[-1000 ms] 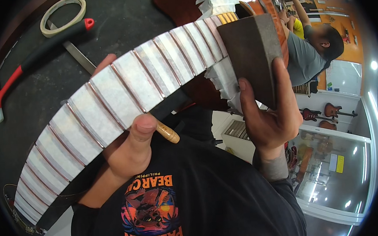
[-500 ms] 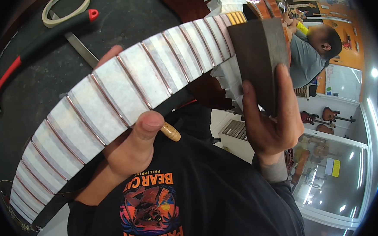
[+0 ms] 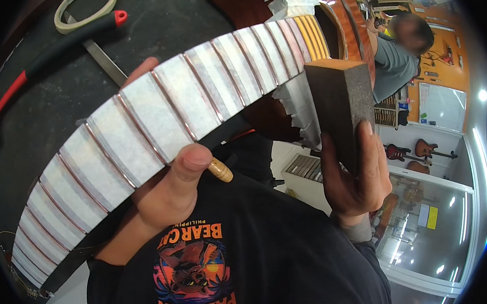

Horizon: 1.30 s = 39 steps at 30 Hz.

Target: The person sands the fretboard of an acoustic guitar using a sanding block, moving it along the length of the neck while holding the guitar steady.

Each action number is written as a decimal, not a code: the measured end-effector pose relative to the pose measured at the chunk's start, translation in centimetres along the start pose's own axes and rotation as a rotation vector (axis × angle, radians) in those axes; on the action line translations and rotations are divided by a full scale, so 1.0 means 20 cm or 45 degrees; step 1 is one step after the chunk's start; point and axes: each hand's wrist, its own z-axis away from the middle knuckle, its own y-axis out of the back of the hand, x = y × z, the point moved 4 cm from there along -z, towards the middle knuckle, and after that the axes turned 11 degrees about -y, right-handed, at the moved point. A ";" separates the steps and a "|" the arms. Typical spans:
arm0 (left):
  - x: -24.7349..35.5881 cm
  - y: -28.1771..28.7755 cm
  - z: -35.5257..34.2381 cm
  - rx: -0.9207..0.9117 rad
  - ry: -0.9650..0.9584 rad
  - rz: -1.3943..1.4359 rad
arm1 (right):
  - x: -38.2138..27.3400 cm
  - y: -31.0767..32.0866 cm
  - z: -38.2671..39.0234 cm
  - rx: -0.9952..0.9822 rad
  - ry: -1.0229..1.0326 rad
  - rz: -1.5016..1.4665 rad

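A guitar neck [image 3: 141,119] arcs across the view, its fretboard covered in pale masking tape between copper-coloured frets, with yellow strips at the body end. My left hand [image 3: 176,184] is wrapped round the neck from below, thumb at the near edge, a fingertip showing beyond the far edge. My right hand [image 3: 356,178] grips a dark grey rectangular block [image 3: 337,96] with an orange end, just off the neck's right end. Torn white tape [image 3: 302,115] hangs on the glossy red-brown guitar body [image 3: 234,5] behind. A wooden handle [image 3: 221,170] pokes out below the neck beside my left thumb.
On the dark worktop [image 3: 41,125] lie a red-and-black tool [image 3: 27,81], a masking tape roll [image 3: 84,8] and a metal bar [image 3: 101,63]. At right are a co-worker [image 3: 394,65], an orange tool board [image 3: 444,64], hung guitars [image 3: 424,149] and a glass-fronted cabinet [image 3: 426,224].
My right hand and the block have moved down, away from the neck's end, and tilted; more yellow strips now show. My left hand keeps its grip, slightly further right than a second ago.
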 end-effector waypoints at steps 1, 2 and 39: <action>0.00 0.01 0.00 -0.002 0.024 -0.004 | -0.01 -0.01 -0.01 -0.014 0.007 -0.001; -0.01 0.02 0.00 -0.007 0.048 -0.008 | -0.01 -0.03 -0.01 -0.007 -0.023 -0.011; -0.03 0.05 0.03 -0.078 0.018 -0.133 | 0.11 -0.14 -0.12 0.010 -0.304 -0.692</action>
